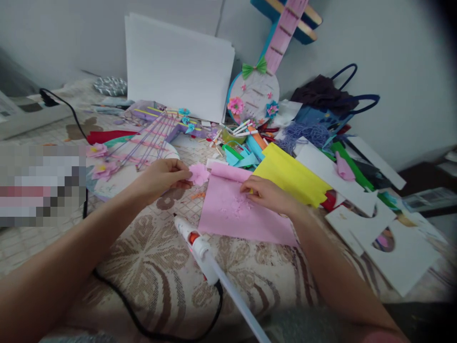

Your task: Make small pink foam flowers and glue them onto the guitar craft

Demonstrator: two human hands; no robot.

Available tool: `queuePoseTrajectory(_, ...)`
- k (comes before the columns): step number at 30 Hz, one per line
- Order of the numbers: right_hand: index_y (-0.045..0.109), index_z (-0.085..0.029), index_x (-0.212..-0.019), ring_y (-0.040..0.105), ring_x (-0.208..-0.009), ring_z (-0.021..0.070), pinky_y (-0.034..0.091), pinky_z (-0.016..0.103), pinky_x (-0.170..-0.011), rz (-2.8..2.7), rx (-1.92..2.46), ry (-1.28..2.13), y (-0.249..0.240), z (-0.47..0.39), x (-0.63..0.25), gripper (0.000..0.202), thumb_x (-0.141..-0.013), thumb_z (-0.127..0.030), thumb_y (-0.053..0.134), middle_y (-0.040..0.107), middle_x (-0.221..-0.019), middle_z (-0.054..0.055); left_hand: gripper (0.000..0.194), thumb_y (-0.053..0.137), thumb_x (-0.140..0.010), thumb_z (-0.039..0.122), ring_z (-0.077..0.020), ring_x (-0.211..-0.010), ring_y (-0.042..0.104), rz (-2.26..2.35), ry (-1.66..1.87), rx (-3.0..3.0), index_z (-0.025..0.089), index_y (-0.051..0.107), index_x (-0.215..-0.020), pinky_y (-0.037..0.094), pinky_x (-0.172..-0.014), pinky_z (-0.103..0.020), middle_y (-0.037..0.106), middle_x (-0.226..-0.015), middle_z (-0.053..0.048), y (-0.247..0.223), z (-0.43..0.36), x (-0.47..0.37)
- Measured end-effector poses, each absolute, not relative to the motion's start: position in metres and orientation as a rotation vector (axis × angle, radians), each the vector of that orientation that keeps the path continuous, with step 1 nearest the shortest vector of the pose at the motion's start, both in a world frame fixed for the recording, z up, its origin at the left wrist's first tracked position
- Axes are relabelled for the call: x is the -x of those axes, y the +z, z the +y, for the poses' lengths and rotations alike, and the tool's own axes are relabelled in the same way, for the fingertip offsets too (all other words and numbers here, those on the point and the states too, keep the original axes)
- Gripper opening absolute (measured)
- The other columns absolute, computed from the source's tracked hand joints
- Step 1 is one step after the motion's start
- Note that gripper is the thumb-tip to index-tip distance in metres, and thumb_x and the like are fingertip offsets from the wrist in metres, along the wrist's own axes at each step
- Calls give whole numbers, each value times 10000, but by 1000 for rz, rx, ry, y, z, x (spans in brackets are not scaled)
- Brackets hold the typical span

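My left hand (164, 178) is closed on a pink paper flower (199, 174), pinched at its left edge. My right hand (266, 193) rests over a pink sheet (217, 216) whose far edge is rolled; its fingertips are bent together above small pink pieces (237, 206), and whatever they hold is too small to name. Nearer to me lies a white glue gun (194, 243) with a long glue stick in its back. Left of the flower is a round, harp-like craft (124, 162) with purple strings and pink flowers.
Yellow paper (291, 174) and cut white boards (396, 247) lie to the right. Behind stand white sheets (178, 66) and a decorated round guitar-like craft (255, 97). A black cord (121, 297) curves across the near tablecloth. Purple yarn (303, 136) lies at back right.
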State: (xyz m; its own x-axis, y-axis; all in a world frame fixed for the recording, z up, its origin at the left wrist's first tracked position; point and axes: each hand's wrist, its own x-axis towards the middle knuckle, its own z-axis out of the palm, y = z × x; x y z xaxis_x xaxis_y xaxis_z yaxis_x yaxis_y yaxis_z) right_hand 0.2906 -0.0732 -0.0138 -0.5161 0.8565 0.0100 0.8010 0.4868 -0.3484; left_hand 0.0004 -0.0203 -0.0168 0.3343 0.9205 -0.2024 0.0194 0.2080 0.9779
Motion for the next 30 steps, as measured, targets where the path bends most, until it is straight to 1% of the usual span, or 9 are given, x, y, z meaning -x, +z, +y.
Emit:
queuePoseTrajectory(2, 603, -209, -926, 536, -890, 185, 400, 304, -753, -2578, 1436, 428, -18, -72, -290, 229, -781, -81, 479, 580, -956, 57, 156, 685, -646, 179, -104, -553, 606, 1046, 804, -1193, 138, 535, -652, 505, -552, -201, 617, -604, -24, -17, -21, -1)
queuePoseTrajectory(5, 594, -210, -910, 531, -866, 181, 396, 300, -741, -2607, 1439, 424, -19, -72, -289, 242, -773, -59, 462, 560, -941, 54, 146, 684, -653, 183, -104, -562, 609, 1057, 793, -1202, 146, 542, -658, 508, -564, -201, 624, -617, -26, -18, -21, 0)
queuePoseTrajectory(9, 560, -188, -783, 520, -801, 167, 388, 278, -693, -2571, 1444, 416, -17, -72, -289, 153, -741, -61, 486, 540, -869, 45, 145, 679, -659, 187, -102, -556, 604, 1059, 788, -1190, 153, 539, -647, 504, -573, -203, 624, -614, -20, -18, -21, 0)
queuePoseTrajectory(11, 535, -184, -755, 519, -755, 153, 384, 263, -665, -2496, 1461, 394, -17, -72, -289, 121, -736, -72, 494, 539, -839, 37, 143, 674, -663, 187, -99, -554, 604, 1057, 788, -1190, 153, 537, -642, 502, -578, -202, 622, -609, -15, -17, -21, 0)
queuePoseTrajectory(17, 478, -198, -808, 511, -634, 136, 345, 242, -589, -2282, 1525, 308, -25, -71, -273, 117, -751, -97, 483, 549, -710, -7, 142, 670, -664, 188, -95, -547, 600, 1057, 788, -1194, 154, 534, -645, 496, -574, -197, 622, -609, -7, -16, -22, -1)
queuePoseTrajectory(21, 492, -195, -795, 516, -687, 139, 358, 245, -626, -2304, 1423, 284, -32, -68, -262, 144, -740, -67, 456, 560, -758, 9, 143, 668, -665, 183, -96, -549, 600, 1050, 789, -1191, 156, 531, -638, 493, -573, -196, 621, -606, -7, -17, -22, -1)
queuePoseTrajectory(26, 547, -196, -843, 541, -854, 164, 397, 277, -743, -2389, 1281, 357, -29, -70, -267, 272, -705, -10, 406, 583, -904, 45, 162, 687, -650, 194, -101, -549, 600, 1053, 803, -1197, 157, 530, -643, 496, -571, -204, 616, -602, -7, -14, -22, -1)
queuePoseTrajectory(28, 552, -196, -886, 546, -872, 172, 405, 290, -754, -2359, 1307, 346, -25, -70, -270, 288, -718, -16, 402, 589, -921, 53, 161, 689, -647, 195, -102, -551, 600, 1044, 806, -1201, 158, 533, -648, 497, -573, -207, 616, -603, -8, -14, -22, -1)
queuePoseTrajectory(30, 552, -194, -914, 555, -844, 175, 412, 293, -728, -2289, 1371, 308, -22, -69, -273, 249, -764, -56, 409, 595, -909, 57, 159, 689, -647, 196, -101, -555, 601, 1039, 807, -1202, 159, 534, -649, 499, -578, -207, 618, -606, -7, -14, -23, -1)
